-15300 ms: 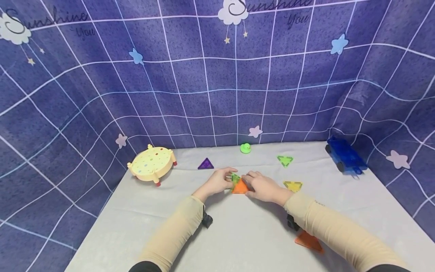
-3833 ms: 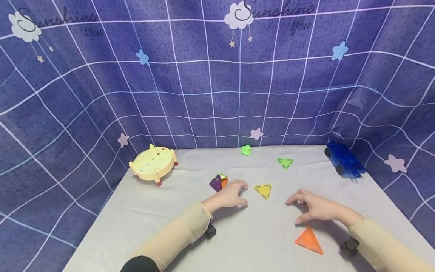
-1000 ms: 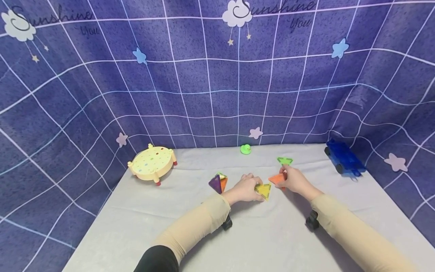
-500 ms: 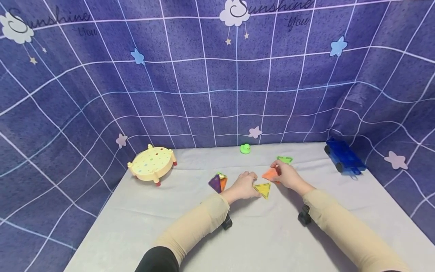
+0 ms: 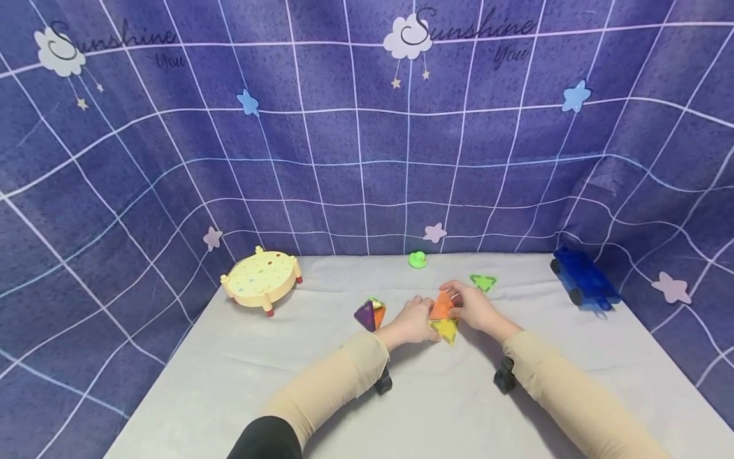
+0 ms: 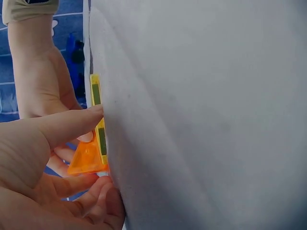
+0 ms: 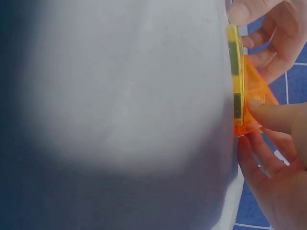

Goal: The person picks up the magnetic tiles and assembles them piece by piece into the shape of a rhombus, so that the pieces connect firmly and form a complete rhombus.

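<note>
In the head view, my left hand (image 5: 414,320) rests low on the table, its thumb and fingers holding the yellow triangular magnetic tile (image 5: 445,329), which lies flat. My right hand (image 5: 476,308) pinches an orange triangular magnetic tile (image 5: 441,306) tilted up along the yellow tile's far edge. The right wrist view has the right thumb on the face of the orange tile (image 7: 259,91), beside the edge of the yellow tile (image 7: 235,72). Left of my left hand stands a small pyramid (image 5: 364,315) with purple, orange and green faces.
A green triangular tile (image 5: 483,282) lies beyond my right hand. Further back sit a green toy duck (image 5: 418,259) and, at right, a blue toy car (image 5: 585,278). A pale yellow round toy (image 5: 260,277) with red-tipped legs stands at left. A purple curtain (image 5: 378,146) rises behind the table.
Since 3.8 s ago my right hand has picked up the orange tile from the front right and brought it left against the yellow one. Earlier still, the purple tile lay apart; now it is on the pyramid.
</note>
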Motion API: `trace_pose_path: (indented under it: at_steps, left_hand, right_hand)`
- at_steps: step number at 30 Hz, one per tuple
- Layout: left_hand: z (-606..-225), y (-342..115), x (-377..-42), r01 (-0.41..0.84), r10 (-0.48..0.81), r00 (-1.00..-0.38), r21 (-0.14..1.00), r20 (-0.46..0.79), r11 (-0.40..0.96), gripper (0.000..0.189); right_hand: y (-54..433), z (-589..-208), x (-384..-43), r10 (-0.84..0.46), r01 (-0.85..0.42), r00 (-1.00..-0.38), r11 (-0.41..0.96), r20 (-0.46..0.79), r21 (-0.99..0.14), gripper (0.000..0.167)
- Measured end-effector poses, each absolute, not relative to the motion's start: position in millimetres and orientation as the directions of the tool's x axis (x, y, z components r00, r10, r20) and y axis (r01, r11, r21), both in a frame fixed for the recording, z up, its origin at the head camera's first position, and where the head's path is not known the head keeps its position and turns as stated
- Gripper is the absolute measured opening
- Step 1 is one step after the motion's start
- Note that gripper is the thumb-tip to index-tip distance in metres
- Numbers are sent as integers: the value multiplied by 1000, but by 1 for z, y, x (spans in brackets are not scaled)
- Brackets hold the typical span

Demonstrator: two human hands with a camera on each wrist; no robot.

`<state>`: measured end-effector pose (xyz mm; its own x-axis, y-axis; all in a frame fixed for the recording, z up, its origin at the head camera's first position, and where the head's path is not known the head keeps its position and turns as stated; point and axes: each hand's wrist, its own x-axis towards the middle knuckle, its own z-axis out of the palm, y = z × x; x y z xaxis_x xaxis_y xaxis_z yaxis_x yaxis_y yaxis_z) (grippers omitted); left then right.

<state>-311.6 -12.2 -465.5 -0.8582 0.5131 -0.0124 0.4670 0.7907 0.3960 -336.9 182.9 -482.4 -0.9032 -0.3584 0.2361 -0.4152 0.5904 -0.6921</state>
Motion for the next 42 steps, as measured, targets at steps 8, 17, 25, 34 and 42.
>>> trace_pose_path:
  at_steps: [8, 17, 25, 34, 42]
  left_hand:
    - [-469, -11, -312, 466, 508, -861, 403, 4, 788, 80]
    - [-469, -14, -324, 512, 544, -837, 430, 57, 743, 65]
    - [-473, -12, -327, 516, 563, -825, 476, 52, 713, 56]
    - [-469, -13, -325, 531, 581, -812, 493, 63, 689, 45]
    - [-470, -13, -324, 541, 593, -803, 493, 61, 682, 43]
  right_hand:
    - [181, -483, -335, -370, -453, -887, 585, 275, -673, 39]
    - [189, -479, -334, -410, -467, -876, 586, 254, -663, 34]
    - [193, -480, -333, -406, -463, -880, 621, 245, -632, 30]
    - [196, -476, -331, -415, -435, -887, 607, 202, -665, 29]
    - [200, -476, -332, -437, -442, -879, 594, 192, -672, 28]
